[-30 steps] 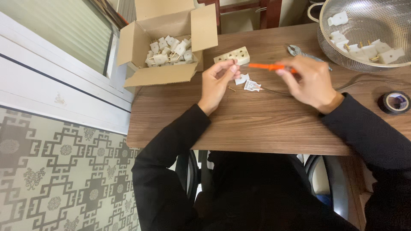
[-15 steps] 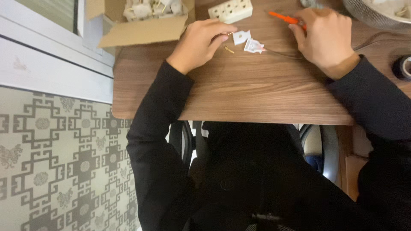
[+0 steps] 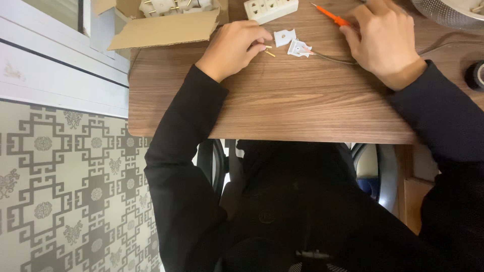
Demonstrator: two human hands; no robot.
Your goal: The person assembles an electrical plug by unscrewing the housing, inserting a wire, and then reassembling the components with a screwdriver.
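Plug parts now lie on the table, released from the left hand.

Two white plug pieces rest between the hands; left hand has lowered, fingers curled on a brass pin; right hand still grips the orange screwdriver. Disassembly appears under way.

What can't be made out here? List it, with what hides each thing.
Head view only:
- Cardboard box: its top and most of the white parts inside are cut off by the upper edge.
- Metal bowl: only part of the rim shows; the edge cuts the rest.
- Left hand: curled fingers hide whether it grips the small brass pin.
- Orange screwdriver: its handle is covered by the right hand.
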